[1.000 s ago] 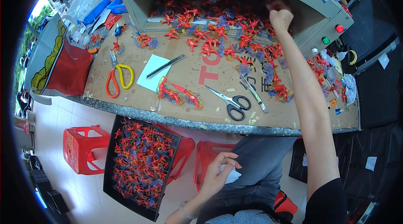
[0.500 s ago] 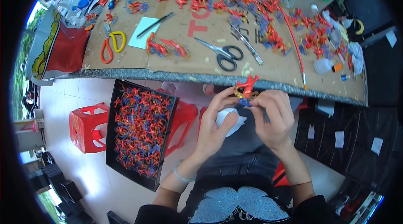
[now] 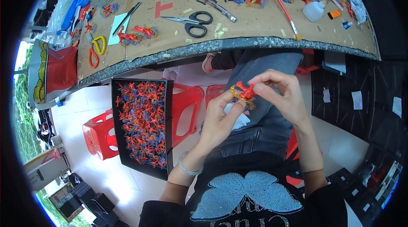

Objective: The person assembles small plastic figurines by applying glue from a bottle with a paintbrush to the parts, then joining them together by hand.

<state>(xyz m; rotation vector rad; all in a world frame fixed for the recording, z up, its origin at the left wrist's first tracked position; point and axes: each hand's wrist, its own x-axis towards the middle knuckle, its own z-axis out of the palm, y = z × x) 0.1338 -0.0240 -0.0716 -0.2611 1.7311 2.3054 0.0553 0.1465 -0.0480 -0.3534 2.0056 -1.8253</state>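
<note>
Above my lap, my left hand (image 3: 219, 118) pinches a small red plastic figurine (image 3: 245, 91) with gold and blue parts. My right hand (image 3: 282, 95) has its thumb and fingertips closed on the figurine's upper right side. A white tissue or cloth (image 3: 241, 120) is tucked in my left palm, partly hidden by the fingers. On the cardboard-covered table ahead lie black-handled scissors (image 3: 196, 24), a metal-bladed cutter (image 3: 216, 8) and two similar figurines (image 3: 138, 35).
At my left, a black tray (image 3: 169, 120) full of figurines rests by red stools (image 3: 98, 135). A red-handled brush (image 3: 278, 4), a white bottle (image 3: 313, 11) and more figurines lie on the table (image 3: 170, 44). Black crates (image 3: 340, 86) stand at the right.
My view has shifted, so the table sits higher in the picture. The figurine has been tilted over in my hands, and my right hand has moved from its lower part to its upper right side.
</note>
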